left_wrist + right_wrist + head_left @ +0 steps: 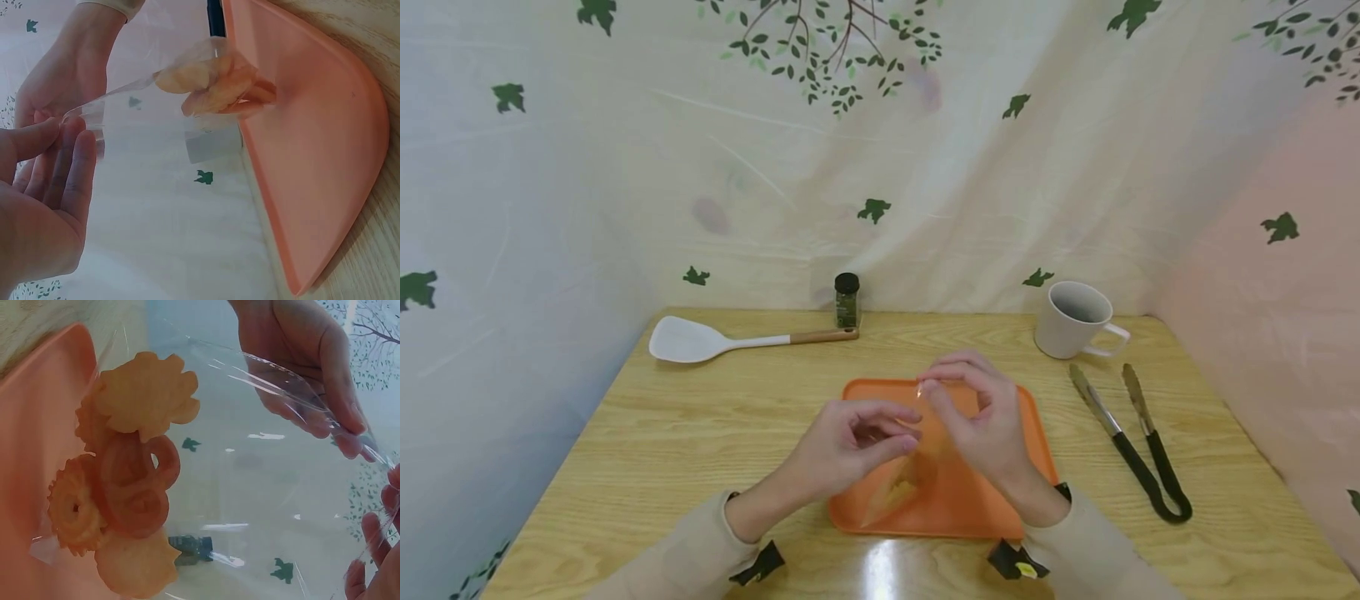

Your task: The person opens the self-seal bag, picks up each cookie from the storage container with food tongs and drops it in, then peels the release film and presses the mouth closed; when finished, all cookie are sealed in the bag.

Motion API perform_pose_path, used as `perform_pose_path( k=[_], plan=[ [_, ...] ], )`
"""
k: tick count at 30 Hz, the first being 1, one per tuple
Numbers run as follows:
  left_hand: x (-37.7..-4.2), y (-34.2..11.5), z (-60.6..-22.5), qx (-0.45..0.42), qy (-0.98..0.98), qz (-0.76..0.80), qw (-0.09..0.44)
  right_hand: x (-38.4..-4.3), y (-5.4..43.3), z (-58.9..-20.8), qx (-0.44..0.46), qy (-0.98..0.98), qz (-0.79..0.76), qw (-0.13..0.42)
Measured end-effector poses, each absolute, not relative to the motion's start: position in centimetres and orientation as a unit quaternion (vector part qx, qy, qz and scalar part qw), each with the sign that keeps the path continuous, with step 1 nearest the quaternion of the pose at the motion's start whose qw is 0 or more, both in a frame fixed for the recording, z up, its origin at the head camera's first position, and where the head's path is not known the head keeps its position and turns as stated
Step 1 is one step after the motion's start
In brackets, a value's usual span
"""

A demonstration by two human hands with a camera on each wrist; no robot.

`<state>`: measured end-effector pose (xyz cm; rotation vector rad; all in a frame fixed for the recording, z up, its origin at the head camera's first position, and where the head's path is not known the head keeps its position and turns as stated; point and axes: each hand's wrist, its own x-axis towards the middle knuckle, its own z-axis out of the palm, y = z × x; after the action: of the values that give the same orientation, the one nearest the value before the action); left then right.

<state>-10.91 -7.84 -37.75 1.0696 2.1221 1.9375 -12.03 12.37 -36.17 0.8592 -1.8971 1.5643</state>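
Observation:
A clear plastic bag (225,487) hangs between the two hands above an orange tray (955,521). Several golden-brown cookies (147,394) lie in its lower part, some flower-shaped, one ring-like and one pretzel-shaped. Thumb and fingers of the left hand (853,442) pinch the bag's upper edge. Slightly farther from the body, the right hand (988,417) also pinches that edge between thumb and fingertips. The left wrist view shows both hands close together at the top of the bag, with the cookies (215,84) low inside it.
A white spatula (688,340) with a wooden handle end lies at the back left. Near it stands a black-capped spice jar (847,302). A white mug (1067,321) is at the back right, and spread tongs (1138,442) lie right of the tray.

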Motion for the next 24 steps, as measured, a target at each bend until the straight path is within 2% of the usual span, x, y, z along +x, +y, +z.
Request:
perform_pose_path(
  k=[13,19,24],
  plan=[
    [-10.4,-8.1,-38.4,0.37,0.71,0.599,0.02,-12.3,13.0,-34.7,0.295,-0.647,0.656,0.254],
    [-10.7,-8.7,-37.9,0.319,0.707,0.631,0.012,-12.5,13.8,-33.1,0.279,-0.641,0.666,0.259],
    [-10.6,-9.2,-38.0,0.304,0.715,0.63,0.022,-12.4,14.3,-32.2,0.226,-0.65,0.685,0.241]
  ],
)
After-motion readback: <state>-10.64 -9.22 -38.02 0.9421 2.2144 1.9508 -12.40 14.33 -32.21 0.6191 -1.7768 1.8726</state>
